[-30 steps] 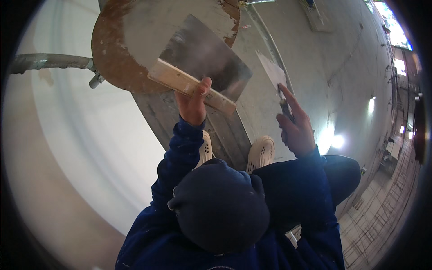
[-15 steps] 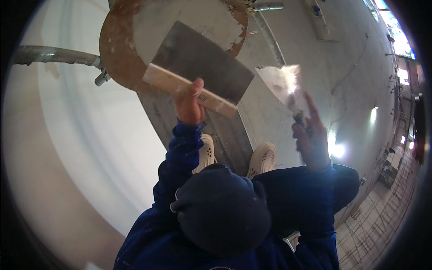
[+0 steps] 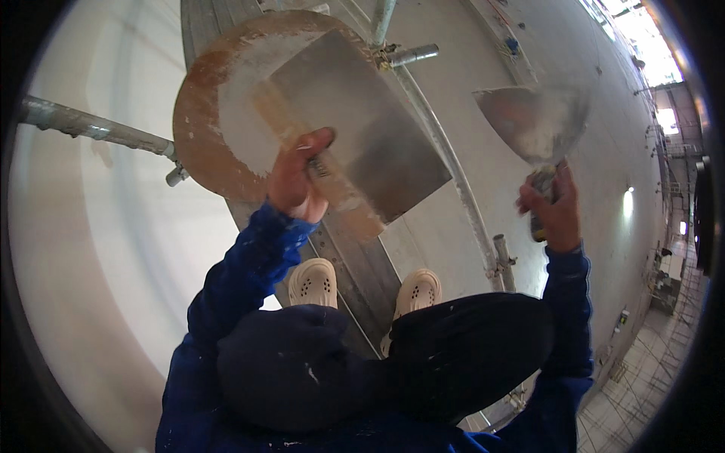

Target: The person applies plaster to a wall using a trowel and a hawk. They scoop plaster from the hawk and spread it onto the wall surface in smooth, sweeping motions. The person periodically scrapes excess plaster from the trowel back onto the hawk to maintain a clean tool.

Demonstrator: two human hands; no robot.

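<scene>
My left hand (image 3: pixel 300 175) is wrapped round the wooden back of a wide plastering blade (image 3: pixel 370 128), a broad grey metal sheet. The blade is smeared by motion and hangs above a round brown board (image 3: pixel 204 113) coated in the middle with pale plaster. Off to the right, my right hand (image 3: pixel 557 208) grips the handle of a putty knife (image 3: pixel 536 124). Its flared metal blade points away from me, with some whitish plaster on it, and is blurred along its far edge. The two tools are apart.
I am crouched on a narrow metal scaffold plank (image 3: pixel 355 264), my pale clogs (image 3: pixel 313 283) on it. A scaffold tube (image 3: pixel 98 121) juts in from the left; another tube (image 3: pixel 445 158) runs along the plank's right side. A smooth white wall (image 3: pixel 151 279) curves up at left. Far below right lies a floor.
My right hand has swung out to the right with the putty knife. The wide blade has turned and shifted right, and my view has moved, showing more of the board and scaffold tubes.
</scene>
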